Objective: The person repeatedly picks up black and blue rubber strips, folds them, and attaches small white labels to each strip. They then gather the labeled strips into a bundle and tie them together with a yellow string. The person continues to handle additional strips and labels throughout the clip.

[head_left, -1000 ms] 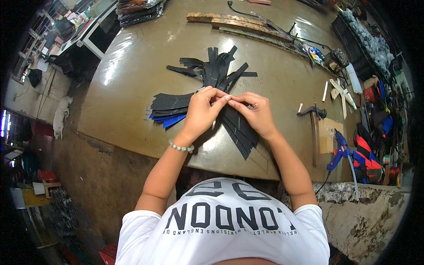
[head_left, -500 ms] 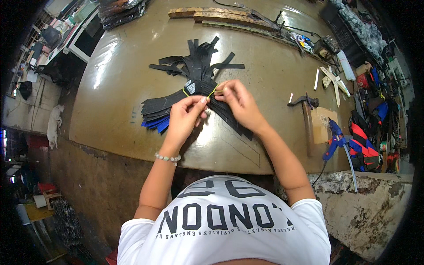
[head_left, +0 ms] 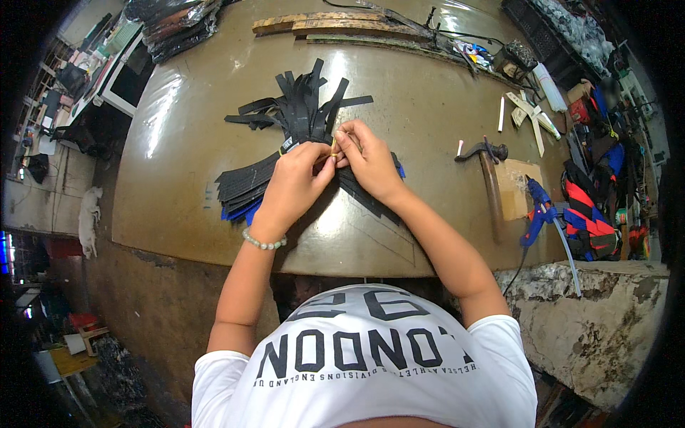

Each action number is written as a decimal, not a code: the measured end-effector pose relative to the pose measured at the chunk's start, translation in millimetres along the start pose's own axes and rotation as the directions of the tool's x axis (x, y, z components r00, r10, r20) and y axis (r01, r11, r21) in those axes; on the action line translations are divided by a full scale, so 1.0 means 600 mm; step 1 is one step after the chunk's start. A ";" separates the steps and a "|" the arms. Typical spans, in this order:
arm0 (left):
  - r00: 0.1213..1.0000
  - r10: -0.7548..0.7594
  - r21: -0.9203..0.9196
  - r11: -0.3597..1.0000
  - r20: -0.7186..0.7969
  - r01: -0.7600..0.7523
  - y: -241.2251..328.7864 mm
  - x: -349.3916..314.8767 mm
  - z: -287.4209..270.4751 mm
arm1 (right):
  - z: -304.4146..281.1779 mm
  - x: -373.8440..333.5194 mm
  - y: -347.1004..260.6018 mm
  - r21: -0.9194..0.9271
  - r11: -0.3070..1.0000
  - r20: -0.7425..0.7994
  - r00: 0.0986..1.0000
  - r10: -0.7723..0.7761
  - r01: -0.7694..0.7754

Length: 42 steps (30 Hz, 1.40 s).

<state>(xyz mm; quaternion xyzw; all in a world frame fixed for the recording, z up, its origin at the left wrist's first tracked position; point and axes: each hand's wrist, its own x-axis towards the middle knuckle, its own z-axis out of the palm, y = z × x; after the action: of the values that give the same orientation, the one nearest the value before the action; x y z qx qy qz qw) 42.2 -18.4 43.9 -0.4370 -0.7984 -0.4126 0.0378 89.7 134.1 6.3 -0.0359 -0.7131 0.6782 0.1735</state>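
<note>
A bundle of black fabric straps (head_left: 246,177), some with blue undersides, lies on the worktable, its loose ends fanned out. Around its gathered middle runs a thin yellow cord (head_left: 333,144). My left hand (head_left: 298,177) pinches the cord with thumb and forefinger just in front of the bundle. Close against it, my right hand (head_left: 367,162) grips the cord too, fingertips almost meeting the left ones. My fingers hide the crossing of the cord and part of the bundle's middle.
On the right of the brown worktable (head_left: 171,207) lie a hammer (head_left: 492,185), a piece of cardboard (head_left: 515,187), crossed pale strips (head_left: 529,118) and a blue glue gun (head_left: 539,210). Wooden boards (head_left: 342,27) stretch along the back. Plastic-wrapped stacks (head_left: 178,25) sit far left.
My hands have drawn closer together over the cord, and the left has turned more back-up. The short length of cord between them is now mostly covered. The whole view has shifted slightly.
</note>
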 end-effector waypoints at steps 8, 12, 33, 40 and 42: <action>0.964 0.191 0.220 0.964 -0.186 -0.148 -0.016 -0.010 0.032 | -0.003 0.013 0.008 0.073 0.973 -0.030 0.975 0.221 -0.219; 0.965 0.124 0.141 0.986 -0.231 -0.093 -0.012 -0.018 0.038 | -0.001 0.007 -0.006 -0.036 0.988 -0.030 0.988 0.149 -0.150; 0.881 -0.473 -0.740 0.588 0.013 0.326 -0.003 -0.039 0.039 | -0.014 -0.031 -0.023 -0.530 0.710 0.153 0.876 -0.457 0.463; 0.896 -0.409 -0.189 0.906 -0.172 0.378 -0.017 -0.081 0.028 | -0.016 -0.014 0.012 -0.472 0.854 -0.048 0.960 -0.274 0.220; 0.873 -0.477 -0.260 0.859 -0.098 0.440 -0.025 -0.087 0.031 | -0.010 -0.012 0.016 -0.441 0.875 -0.036 0.971 -0.237 0.197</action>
<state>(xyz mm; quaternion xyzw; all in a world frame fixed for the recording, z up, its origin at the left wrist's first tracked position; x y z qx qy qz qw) 69.3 -44.4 0.3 -0.2006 -0.8208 -0.5326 -0.0489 96.6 138.7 -4.5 -0.0236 -0.8374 0.4760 0.2677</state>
